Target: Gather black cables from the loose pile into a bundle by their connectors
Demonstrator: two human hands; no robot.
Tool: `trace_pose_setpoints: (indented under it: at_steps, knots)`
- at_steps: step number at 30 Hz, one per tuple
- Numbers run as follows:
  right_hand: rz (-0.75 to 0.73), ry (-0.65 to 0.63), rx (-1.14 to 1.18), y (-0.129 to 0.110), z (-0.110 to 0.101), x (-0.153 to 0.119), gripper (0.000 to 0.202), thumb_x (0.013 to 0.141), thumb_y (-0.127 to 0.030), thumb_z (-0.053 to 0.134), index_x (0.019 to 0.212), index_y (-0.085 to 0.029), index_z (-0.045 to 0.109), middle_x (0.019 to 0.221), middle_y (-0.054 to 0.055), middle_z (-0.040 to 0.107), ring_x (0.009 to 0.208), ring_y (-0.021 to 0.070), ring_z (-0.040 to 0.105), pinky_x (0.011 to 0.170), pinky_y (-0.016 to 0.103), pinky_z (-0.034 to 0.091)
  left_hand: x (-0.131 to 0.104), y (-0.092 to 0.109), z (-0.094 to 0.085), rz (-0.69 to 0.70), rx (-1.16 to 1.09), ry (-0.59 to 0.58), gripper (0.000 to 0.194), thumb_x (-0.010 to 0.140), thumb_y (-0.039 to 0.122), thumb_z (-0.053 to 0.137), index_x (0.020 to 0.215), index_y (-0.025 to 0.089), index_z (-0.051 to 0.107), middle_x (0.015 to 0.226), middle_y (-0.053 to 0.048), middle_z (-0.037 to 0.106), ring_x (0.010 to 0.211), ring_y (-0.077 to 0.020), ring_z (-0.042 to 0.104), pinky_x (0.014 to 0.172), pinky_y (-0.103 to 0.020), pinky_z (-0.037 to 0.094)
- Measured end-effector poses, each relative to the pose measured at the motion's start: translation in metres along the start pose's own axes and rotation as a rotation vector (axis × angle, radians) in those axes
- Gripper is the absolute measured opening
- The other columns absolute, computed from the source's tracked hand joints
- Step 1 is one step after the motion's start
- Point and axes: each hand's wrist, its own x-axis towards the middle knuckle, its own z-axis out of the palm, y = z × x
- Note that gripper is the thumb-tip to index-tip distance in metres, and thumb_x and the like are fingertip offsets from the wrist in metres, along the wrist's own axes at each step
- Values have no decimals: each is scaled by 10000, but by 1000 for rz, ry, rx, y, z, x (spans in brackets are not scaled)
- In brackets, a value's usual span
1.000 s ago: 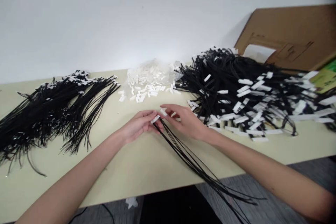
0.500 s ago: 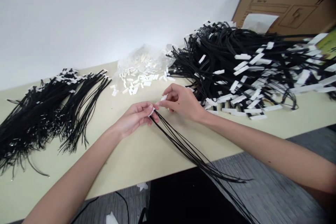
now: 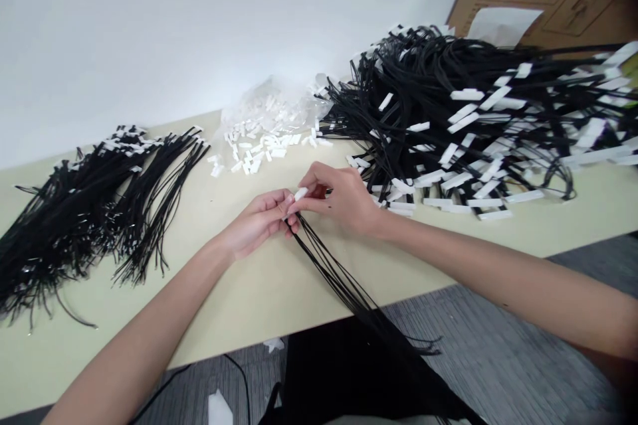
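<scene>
The left hand (image 3: 262, 220) pinched a bundle of thin black cords (image 3: 331, 267) by one end above the pale yellow surface (image 3: 254, 299), while the right hand (image 3: 346, 198) pinched a small white rectangular piece (image 3: 300, 194) there, apparently not yet settled, with loose white pieces (image 3: 269, 145) lying unused beyond.

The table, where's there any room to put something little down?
Bare table shows between the left forearm and the held black cables, and between the left hand and the left cable pile. That pile and the right cable pile are crowded, and white pieces crowd around the plastic bag.
</scene>
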Motion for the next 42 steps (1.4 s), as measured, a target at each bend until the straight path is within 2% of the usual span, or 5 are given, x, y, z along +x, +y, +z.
trace_pose_setpoints:
  at_steps: [6,12,30,37,42]
  knots:
    - [-225,14,-146,3,-6,-3,287,828,-313,508,1078,-179,464,842,6,582,648,74,549,595,196,455,1,-2,0,61,-91,79,171,751,294,595,727,139,527,574,30,479,535,-85,501,510,-195,391]
    - [-608,-32,-448,8,-7,-6,170,866,-136,408,933,-184,557,881,26,599,754,106,541,608,218,429,2,-4,0,109,-165,105,186,725,292,629,694,136,532,547,32,476,513,-79,481,512,-188,391]
    - [-935,37,-831,-1,-11,-1,205,850,-95,423,729,-163,574,742,12,596,636,116,520,502,260,367,1,-7,7,175,-179,117,153,755,266,596,709,148,511,612,37,469,547,-76,461,519,-180,403]
    - [-805,29,-611,-6,-8,-2,110,828,-114,457,828,-151,561,786,36,606,693,127,537,573,259,430,0,-9,7,191,-221,118,153,748,266,603,697,143,528,630,22,470,589,-90,466,573,-203,404]
    - [-310,52,51,-29,-10,2,144,846,-149,444,902,-166,576,904,69,620,855,140,575,753,280,477,-1,-9,7,233,-275,170,174,735,303,615,718,142,548,680,-4,507,640,-117,495,636,-254,412]
